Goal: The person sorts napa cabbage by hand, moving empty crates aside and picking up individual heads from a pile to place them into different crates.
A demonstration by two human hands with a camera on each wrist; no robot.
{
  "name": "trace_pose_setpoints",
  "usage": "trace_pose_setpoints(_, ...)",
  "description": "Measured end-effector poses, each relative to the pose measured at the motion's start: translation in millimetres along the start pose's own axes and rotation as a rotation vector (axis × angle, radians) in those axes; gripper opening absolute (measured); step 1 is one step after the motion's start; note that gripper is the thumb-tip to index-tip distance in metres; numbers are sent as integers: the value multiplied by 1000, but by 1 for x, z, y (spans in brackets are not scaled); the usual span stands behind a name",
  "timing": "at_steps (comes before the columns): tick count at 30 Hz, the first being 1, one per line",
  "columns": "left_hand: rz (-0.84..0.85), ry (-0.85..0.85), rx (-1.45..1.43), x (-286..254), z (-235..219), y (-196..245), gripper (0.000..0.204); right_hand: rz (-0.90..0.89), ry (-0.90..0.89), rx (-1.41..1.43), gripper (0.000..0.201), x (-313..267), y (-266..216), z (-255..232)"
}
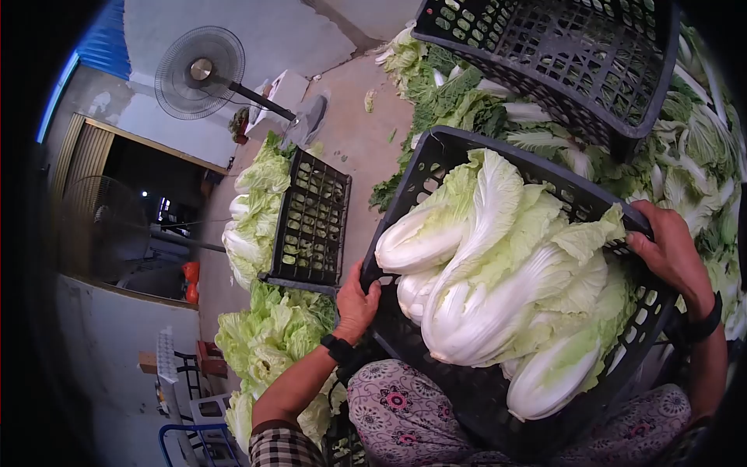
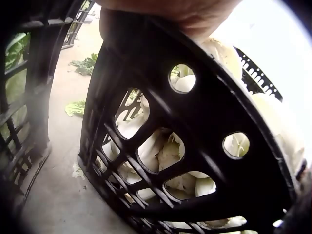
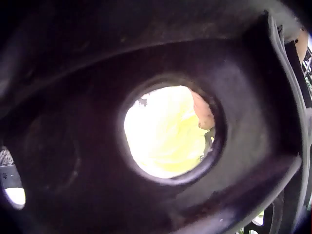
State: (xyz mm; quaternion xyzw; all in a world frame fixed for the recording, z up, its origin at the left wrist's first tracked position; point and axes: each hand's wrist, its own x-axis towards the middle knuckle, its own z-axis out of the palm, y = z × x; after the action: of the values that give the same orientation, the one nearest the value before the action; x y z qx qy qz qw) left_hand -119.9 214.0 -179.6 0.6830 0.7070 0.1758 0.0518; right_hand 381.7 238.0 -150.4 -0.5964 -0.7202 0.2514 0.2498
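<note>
A black plastic crate (image 1: 467, 389) heaped with napa cabbages (image 1: 486, 303) is tilted over the person's lap. Its left rim is gripped by my left hand (image 1: 358, 307), fingers curled over the edge. At the right rim my right hand (image 1: 669, 245) holds on, thumb on the inner side. From the left wrist, the crate's holed side (image 2: 204, 122) fills the view, with part of the left hand (image 2: 170, 14) over its top edge. Close up in the right wrist view is the dark crate wall (image 3: 87, 122); a bit of finger (image 3: 202, 112) shows through its round hole.
Left of the lap stands another black crate (image 1: 311, 214) with cabbages, near loose heads (image 1: 268, 335). An upended-looking crate (image 1: 568, 66) sits on the cabbage pile (image 1: 692, 156) at the upper right. Farther back is a standing fan (image 1: 200, 71).
</note>
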Motion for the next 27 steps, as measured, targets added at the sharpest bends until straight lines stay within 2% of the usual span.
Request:
trace_pose_setpoints(8, 2, -21, -16, 1, 1, -7, 46, -33, 18, -43, 40, 1, -2, 1)
trace_pose_setpoints(11, 47, 26, 6, 0, 5, -14, 45, -24, 28, -79, 40, 0, -4, 0)
trace_pose_setpoints(15, 41, 17, -7, 0, 1, -3, 44, -29, 31, -75, 38, -1, 0, 3)
trace_pose_setpoints(18, 42, 22, -18, 1, -1, -1, 43, -5, -33, -93, 39, 1, -2, -1)
trace_pose_setpoints(21, 47, 16, -52, 1, 0, -2, 42, -30, 36, -121, 40, -1, 4, 4)
trace_pose_setpoints(22, 40, 10, -57, 1, 0, -1, 42, 0, -11, -89, 41, 1, 2, 1)
trace_pose_setpoints(27, 42, 3, -52, 2, 0, 0, 39, 13, -9, -85, 41, 0, 2, 3)
